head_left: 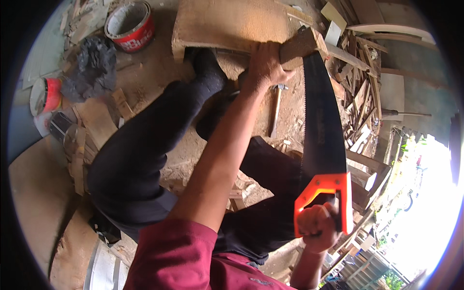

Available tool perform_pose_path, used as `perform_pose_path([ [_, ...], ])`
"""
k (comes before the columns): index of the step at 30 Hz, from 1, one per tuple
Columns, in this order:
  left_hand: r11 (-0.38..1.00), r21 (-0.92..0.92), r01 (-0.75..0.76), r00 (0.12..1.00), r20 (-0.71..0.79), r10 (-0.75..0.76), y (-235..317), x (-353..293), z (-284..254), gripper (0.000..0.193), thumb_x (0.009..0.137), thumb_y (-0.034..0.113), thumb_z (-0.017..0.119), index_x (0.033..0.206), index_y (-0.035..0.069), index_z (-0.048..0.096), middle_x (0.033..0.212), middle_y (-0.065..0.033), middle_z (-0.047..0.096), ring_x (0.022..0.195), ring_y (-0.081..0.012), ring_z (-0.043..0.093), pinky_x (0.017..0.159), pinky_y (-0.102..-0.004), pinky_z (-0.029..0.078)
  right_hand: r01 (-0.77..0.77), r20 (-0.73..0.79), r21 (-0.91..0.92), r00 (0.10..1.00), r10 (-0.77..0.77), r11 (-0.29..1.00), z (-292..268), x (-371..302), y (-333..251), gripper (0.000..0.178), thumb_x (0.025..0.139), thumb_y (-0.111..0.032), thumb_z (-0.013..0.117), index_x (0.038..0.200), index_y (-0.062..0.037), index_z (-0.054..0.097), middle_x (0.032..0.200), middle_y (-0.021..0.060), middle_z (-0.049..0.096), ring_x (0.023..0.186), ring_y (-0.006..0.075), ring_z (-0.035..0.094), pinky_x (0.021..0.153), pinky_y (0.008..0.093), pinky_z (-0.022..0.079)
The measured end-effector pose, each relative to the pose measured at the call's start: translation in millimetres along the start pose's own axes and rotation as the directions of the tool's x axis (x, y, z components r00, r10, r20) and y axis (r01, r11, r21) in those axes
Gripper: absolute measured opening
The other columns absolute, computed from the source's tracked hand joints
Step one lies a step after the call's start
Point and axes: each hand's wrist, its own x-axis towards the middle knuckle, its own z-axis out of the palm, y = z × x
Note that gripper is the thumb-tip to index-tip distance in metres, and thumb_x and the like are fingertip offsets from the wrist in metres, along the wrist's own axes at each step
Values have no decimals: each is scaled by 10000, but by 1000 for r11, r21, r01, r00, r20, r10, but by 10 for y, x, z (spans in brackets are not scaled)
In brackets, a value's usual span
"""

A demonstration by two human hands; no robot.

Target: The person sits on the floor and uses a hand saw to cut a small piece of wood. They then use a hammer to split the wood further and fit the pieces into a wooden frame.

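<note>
A: Gripping the orange handle (323, 197) low at the right, the right hand (316, 226) is clenched tight around the saw's grip. The black saw blade (319, 113) runs up and away from it, teeth facing left toward the person's dark-trousered legs (145, 145).

B: And the left hand (265, 65)?

A: It reaches out over the knee and clamps down on a dark piece of wood (302, 44), holding it against the big pale slab (232, 21) at the far end. The blade's tip meets that piece just beside the fingers.

B: That closeness worries me.

A: Me too. If the blade jumps out of the cut, I judge the teeth could catch the left hand's knuckles, since they sit almost touching the blade. The piece looks held only by hand and foot (208, 63), so it could twist and bind the blade.

B: Anything you can't read?

A: The cut line itself is hidden behind the hand. The foot's hold under the slab is in shadow. A hammer (276, 108) lies on the sawdusty floor between the legs, partly hidden. Farther off are a red-and-white bucket (131, 26) and a heap of offcuts (360, 87); the right rim is washed out by daylight.
</note>
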Motion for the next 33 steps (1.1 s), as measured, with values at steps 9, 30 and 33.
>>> perform_pose_path([
  [9,999,-47,-25,997,-68,22,215,40,-3,515,616,323,825,930,27,546,884,-160,581,878,-358,572,860,-453,415,26,-139,4,990,-26,1000,407,2252,-164,192,883,-123,553,707,-96,481,533,-45,393,424,71,350,397,256,281],
  [30,941,-277,194,973,175,-150,811,-285,-1763,595,664,137,787,1149,-13,476,1005,-177,668,911,-274,678,785,-370,534,252,-408,28,886,-219,967,-819,-867,1956,140,913,-72,582,793,1,577,566,-38,461,463,40,433,432,209,325],
  [33,963,-257,80,996,57,-67,1072,-340,-2035,694,656,154,800,1211,-12,418,1018,-205,656,962,-316,667,820,-400,526,308,-379,-96,868,-321,946,-887,-681,2071,171,926,-81,583,779,1,560,619,-46,465,571,37,424,511,231,341],
])
